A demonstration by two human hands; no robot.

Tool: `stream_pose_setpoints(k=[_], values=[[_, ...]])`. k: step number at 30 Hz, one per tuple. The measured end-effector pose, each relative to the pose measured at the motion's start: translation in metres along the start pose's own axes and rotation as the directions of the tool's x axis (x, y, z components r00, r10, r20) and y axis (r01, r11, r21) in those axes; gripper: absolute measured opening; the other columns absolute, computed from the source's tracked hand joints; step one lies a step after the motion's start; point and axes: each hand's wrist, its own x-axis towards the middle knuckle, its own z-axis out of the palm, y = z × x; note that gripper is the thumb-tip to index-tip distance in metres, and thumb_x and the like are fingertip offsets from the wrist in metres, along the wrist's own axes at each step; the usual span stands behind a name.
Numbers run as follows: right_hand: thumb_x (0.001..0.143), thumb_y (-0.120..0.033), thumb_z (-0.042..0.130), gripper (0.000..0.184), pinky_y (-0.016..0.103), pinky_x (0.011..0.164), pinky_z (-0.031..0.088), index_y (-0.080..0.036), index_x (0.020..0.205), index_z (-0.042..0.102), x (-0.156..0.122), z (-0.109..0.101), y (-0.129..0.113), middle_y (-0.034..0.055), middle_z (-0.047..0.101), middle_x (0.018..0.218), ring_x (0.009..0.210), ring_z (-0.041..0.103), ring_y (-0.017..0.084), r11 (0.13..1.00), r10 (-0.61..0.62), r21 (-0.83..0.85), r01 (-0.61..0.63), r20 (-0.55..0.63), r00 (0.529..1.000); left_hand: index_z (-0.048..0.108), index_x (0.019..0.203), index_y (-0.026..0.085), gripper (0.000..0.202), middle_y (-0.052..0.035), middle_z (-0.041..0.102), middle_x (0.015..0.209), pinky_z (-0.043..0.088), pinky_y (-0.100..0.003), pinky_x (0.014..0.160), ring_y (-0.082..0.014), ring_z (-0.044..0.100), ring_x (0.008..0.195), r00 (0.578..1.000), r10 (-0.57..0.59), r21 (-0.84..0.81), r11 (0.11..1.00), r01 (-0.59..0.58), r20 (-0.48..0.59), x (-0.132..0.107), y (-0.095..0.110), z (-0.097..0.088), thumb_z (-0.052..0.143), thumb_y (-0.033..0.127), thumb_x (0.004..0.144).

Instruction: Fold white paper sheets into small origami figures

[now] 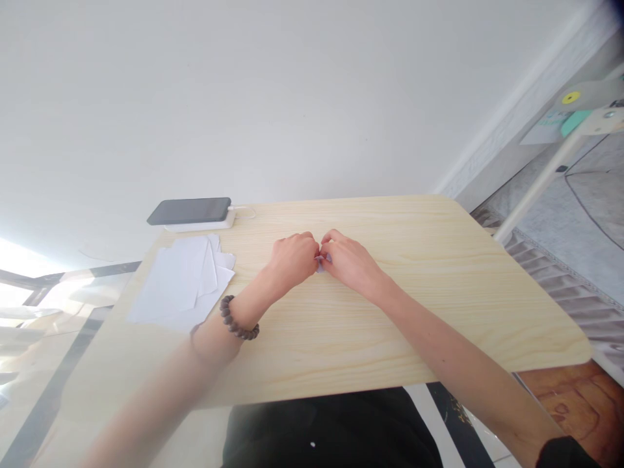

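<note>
1. Far left: loose white paper sheets [180, 283] lie flat on the table [439, 273], well apart from both hands.
2. Behind them, a dark phone [190, 210] on a white charger block [202, 226], cable attached.
3. Bead bracelet [237, 320] on the left wrist.
4. Left hand [292, 257]: fingers curled narrow, tips pinching the small paper piece [320, 263] from its left.
5. The piece sits mid-table, right between both sets of fingertips (mostly hidden, long axis can't be told), and neither hand is nearer.
6. Right hand [351, 263]: fingers also closed tight, pinching the same piece from its right.
</note>
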Motion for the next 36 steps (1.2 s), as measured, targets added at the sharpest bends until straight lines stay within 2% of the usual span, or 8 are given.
stream_pose_setpoints(k=[7,11,17,20,23,28,32,36], values=[[0.079,-0.021,0.046,0.019,0.024,0.059,0.036,-0.016,0.071,0.062,0.0,0.002,0.001,0.0063,0.055,0.093,0.069,0.055,0.013,1.0,-0.005,0.02,0.004,0.006,1.0,0.063,0.069,0.021,0.016,-0.0034,0.06,0.091,0.041,-0.031,0.062,-0.0206,0.057,0.077,1.0,-0.008,-0.036,0.999,0.008,-0.001,0.002,-0.002,0.001,0.047,0.025,0.071],[0.078,-0.021,0.048,0.017,0.025,0.063,0.037,-0.017,0.072,0.063,-0.001,0.001,0.009,0.0058,0.057,0.089,0.073,0.055,0.014,0.995,-0.022,0.097,0.023,-0.011,1.0,0.063,0.072,0.022,0.015,-0.0027,0.06,0.092,0.043,-0.03,0.064,-0.0206,0.055,0.081,1.0,0.0,-0.098,0.995,-0.001,-0.008,0.001,-0.009,0.003,0.048,0.025,0.07],[0.076,-0.036,0.054,0.02,0.024,0.068,0.041,-0.021,0.085,0.064,-0.005,-0.003,0.03,0.0022,0.06,0.087,0.076,0.055,0.013,0.917,-0.15,0.374,0.135,0.009,0.989,0.063,0.08,0.023,0.017,-0.0017,0.059,0.096,0.043,-0.03,0.075,-0.0194,0.053,0.089,0.988,0.074,-0.254,0.961,-0.106,-0.133,-0.011,-0.024,0.014,0.048,0.031,0.076],[0.074,-0.032,0.057,0.018,0.025,0.07,0.041,-0.02,0.085,0.064,-0.006,0.0,0.033,0.0028,0.06,0.09,0.075,0.055,0.012,0.894,-0.184,0.415,0.172,-0.01,0.983,0.061,0.091,0.023,0.022,-0.0029,0.061,0.096,0.042,-0.032,0.082,-0.0193,0.052,0.094,0.974,0.151,-0.331,0.922,-0.2,-0.167,-0.015,-0.029,0.019,0.047,0.035,0.078],[0.076,-0.028,0.055,0.014,0.024,0.069,0.041,-0.02,0.083,0.064,-0.005,0.003,0.033,0.0025,0.06,0.09,0.073,0.055,0.011,0.883,-0.207,0.424,0.203,-0.037,0.978,0.058,0.099,0.023,0.033,-0.0031,0.06,0.103,0.04,-0.032,0.086,-0.0192,0.051,0.099,0.959,0.234,-0.422,0.862,-0.282,-0.162,-0.016,-0.035,0.023,0.057,0.041,0.071],[0.08,-0.025,0.051,0.015,0.024,0.07,0.041,-0.019,0.079,0.064,-0.002,0.005,0.038,0.0023,0.062,0.087,0.076,0.056,0.011,0.881,-0.282,0.369,0.297,-0.095,0.955,0.062,0.089,0.022,0.025,-0.0027,0.06,0.106,0.041,-0.029,0.087,-0.018,0.054,0.098,0.964,0.19,-0.477,0.84,-0.257,-0.184,-0.013,-0.047,0.026,0.06,0.037,0.069],[0.081,-0.025,0.049,0.017,0.023,0.067,0.041,-0.018,0.08,0.064,-0.002,0.007,0.041,0.003,0.064,0.085,0.074,0.056,0.012,0.89,-0.268,0.343,0.299,-0.136,0.954,0.064,0.08,0.021,0.019,-0.0017,0.065,0.095,0.043,-0.026,0.081,-0.0169,0.058,0.088,0.963,0.159,-0.486,0.838,-0.248,-0.217,-0.013,-0.052,0.027,0.056,0.037,0.073],[0.081,-0.024,0.048,0.017,0.024,0.066,0.043,-0.018,0.081,0.064,-0.002,0.011,0.039,0.0029,0.065,0.084,0.072,0.058,0.012,0.883,-0.224,0.37,0.288,-0.207,0.952,0.065,0.081,0.02,0.023,-0.0003,0.067,0.089,0.044,-0.023,0.074,-0.0149,0.061,0.078,0.965,0.07,-0.536,0.82,-0.201,-0.254,-0.014,-0.054,0.028,0.054,0.039,0.075]])
